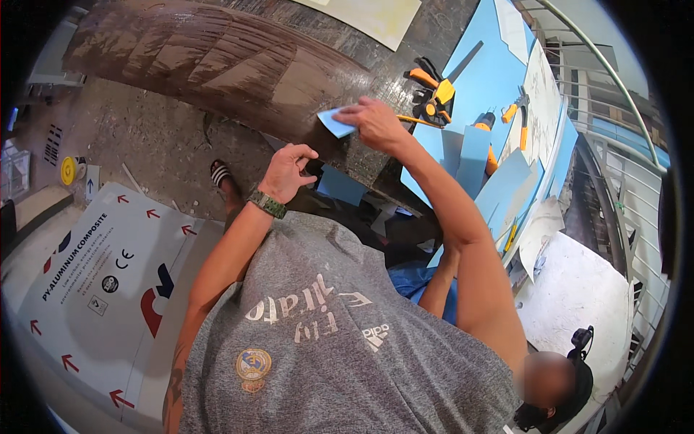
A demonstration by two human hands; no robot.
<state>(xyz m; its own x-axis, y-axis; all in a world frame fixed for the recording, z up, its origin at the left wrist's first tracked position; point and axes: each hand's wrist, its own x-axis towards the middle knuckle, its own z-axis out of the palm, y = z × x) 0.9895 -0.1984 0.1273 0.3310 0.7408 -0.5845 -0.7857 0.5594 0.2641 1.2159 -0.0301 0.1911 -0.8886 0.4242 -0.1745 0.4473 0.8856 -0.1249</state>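
The right hand (pixel 376 121) pinches a blue scrap (pixel 335 123) by its edge, fingers closed on it, pressing it flat against the brown panel (pixel 217 61) at 12 o'clock, likely to keep it steady. The left hand (pixel 288 172), at 11 o'clock of the grey shirt (pixel 340 340), curls loosely at the panel's edge; whether it grips anything I cannot tell. Orange snips (pixel 434 94) lie on blue sheets (pixel 491 79) at 2 o'clock, within reach.

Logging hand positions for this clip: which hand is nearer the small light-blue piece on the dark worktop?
Right. The right hand touches the small light-blue piece, its fingers on its edge. The left hand is curled lower down, apart from it.
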